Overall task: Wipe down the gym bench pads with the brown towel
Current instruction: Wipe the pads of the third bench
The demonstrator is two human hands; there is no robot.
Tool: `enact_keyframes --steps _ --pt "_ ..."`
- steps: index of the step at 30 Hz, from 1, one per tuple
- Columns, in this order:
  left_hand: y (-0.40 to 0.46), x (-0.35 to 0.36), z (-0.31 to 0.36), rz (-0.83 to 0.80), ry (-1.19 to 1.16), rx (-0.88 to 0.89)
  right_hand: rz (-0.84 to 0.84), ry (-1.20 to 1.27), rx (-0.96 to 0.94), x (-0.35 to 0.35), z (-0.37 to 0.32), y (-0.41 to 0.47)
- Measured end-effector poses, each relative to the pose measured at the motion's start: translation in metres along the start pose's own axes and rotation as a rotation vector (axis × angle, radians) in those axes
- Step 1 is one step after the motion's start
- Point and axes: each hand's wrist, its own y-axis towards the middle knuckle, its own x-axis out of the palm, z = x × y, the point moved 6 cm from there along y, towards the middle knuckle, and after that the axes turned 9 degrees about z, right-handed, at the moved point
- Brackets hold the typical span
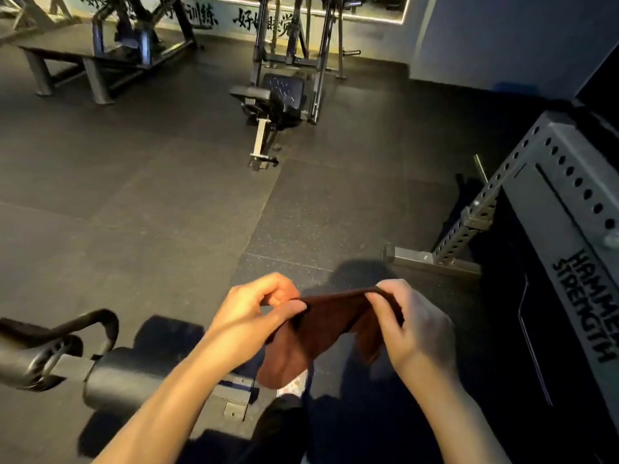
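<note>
Fingers (pixel 288 308) of both the left hand (pixel 254 309) and right hand (pixel 412 329) pinch the brown towel (pixel 321 329), stretched in mid-air. Wiping not begun; next, lower it onto the near-left pad (pixel 134 373).

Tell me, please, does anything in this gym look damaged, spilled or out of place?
Nothing stands out. Both hands, left hand and right hand, hold the brown towel stretched above the floor; the roller pad nearby looks intact.

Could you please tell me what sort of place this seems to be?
Most likely a gym: a Hammer Strength rack with a perforated upright, a weight machine on the rubber floor, and a padded roller.
</note>
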Motion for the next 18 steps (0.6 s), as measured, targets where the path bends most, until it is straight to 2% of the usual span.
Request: enact_keyframes --steps 5,8,12,16,18 --pt "0.107 0.031 -0.019 -0.269 0.016 -0.021 -0.024 -0.128 -0.085 0.050 0.058 0.081" --pt "0.182 0.037 -0.038 -0.323 0.051 0.021 -0.050 -0.182 -0.089 0.095 0.088 0.145" --pt "0.277 0.027 -0.049 -0.278 0.175 0.167 -0.102 -0.187 -0.205 0.155 0.103 0.226" --pt "0.352 0.009 -0.061 -0.099 0.229 0.211 -0.199 -0.179 -0.094 0.196 0.128 0.285" --pt "0.387 0.006 -0.068 -0.073 0.317 0.222 -0.203 -0.181 -0.107 0.220 0.143 0.310"
